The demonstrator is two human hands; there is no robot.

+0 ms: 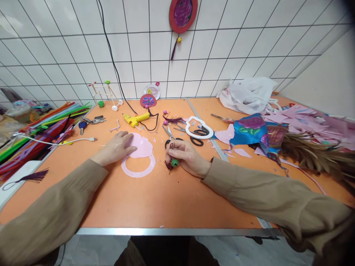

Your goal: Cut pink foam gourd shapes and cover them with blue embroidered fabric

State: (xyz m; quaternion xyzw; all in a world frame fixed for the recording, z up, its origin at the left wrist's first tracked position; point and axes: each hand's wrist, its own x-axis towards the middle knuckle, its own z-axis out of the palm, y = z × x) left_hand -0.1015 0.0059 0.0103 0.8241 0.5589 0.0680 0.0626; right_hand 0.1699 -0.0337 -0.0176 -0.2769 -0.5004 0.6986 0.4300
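Observation:
My left hand [118, 147] lies with fingers spread on the left edge of a scalloped pink cutout [142, 145]. Just below that cutout, and touching or joined to it, is a pale pink ring [138, 174] flat on the table. My right hand [184, 154] is closed in a pinch on the cord of a dark red tassel. The tassel [168, 164] and its green bell [174, 163] hang below the fingertips. Scissors [168, 133] lie just beyond this hand, their handles partly hidden by it. A white cloud-shaped frame [189, 130] overlaps a second pair of scissors [197, 141].
Beyond my left hand lies a yellow glue gun [135, 119] with a black cord. Pipe cleaners [36, 129], keys [93, 120] and a white cable [69, 140] are at left. Blue printed fabric [249, 127], pink scraps [302, 122] and a white plastic bag [246, 95] fill the right.

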